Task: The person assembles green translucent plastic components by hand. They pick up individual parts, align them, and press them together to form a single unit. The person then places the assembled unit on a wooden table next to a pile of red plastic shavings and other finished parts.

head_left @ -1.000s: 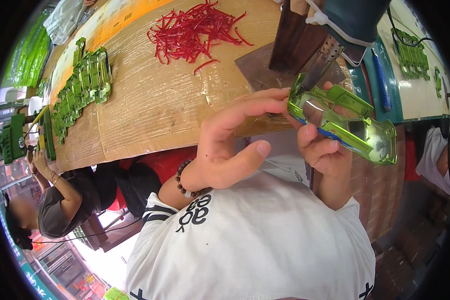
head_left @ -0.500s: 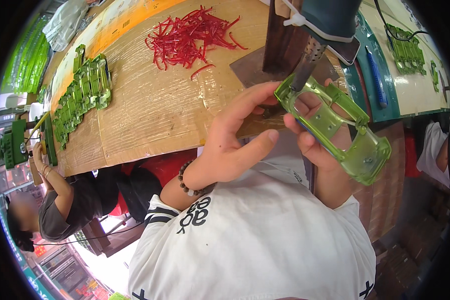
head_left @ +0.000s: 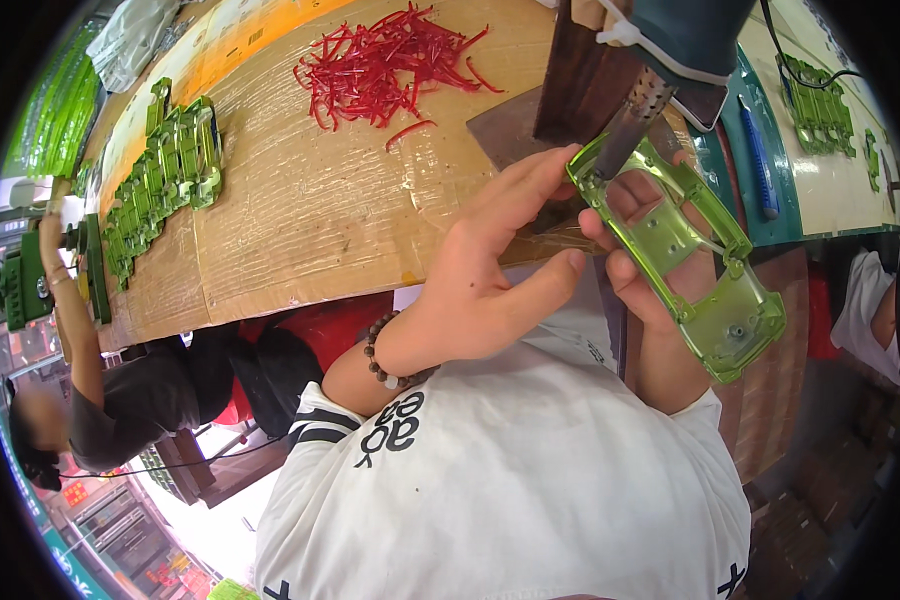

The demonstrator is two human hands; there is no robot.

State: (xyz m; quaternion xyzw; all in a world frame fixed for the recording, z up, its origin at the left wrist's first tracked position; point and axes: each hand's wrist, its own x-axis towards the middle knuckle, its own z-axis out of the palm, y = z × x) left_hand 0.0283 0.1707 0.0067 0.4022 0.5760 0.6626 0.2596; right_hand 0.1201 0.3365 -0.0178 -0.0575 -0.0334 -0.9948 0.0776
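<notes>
A translucent green shell (head_left: 670, 245) slants past the near edge of the table (head_left: 300, 200), its upper end at the metal nozzle (head_left: 635, 120) of a dark teal tool (head_left: 695, 35) strapped to a brown post (head_left: 575, 80). Watching from a distance, I see the right hand (head_left: 642, 295) holding the shell from beneath and the side, fingers curled on its frame. The left hand (head_left: 490, 270) spreads wide, thumb well apart and its fingertips at the shell's upper rim; I cannot tell how firmly they press. Nor can I tell whether the nozzle touches the plastic.

I judge the step in hand to be working that end under the nozzle, perhaps with heat. The next move, in my view, calls for a small, steady turn of the shell, with the left fingertips clear of the tip.

Room is tight above, where tool and post crowd the shell. To the left, bare table stretches toward rows of green parts (head_left: 165, 170), below a heap of red strips (head_left: 390, 65). Right of the post, a phone (head_left: 705, 105) and a blue cutter (head_left: 760, 160) narrow the way; toward the wearer's shirt (head_left: 510, 450), there is open air.
</notes>
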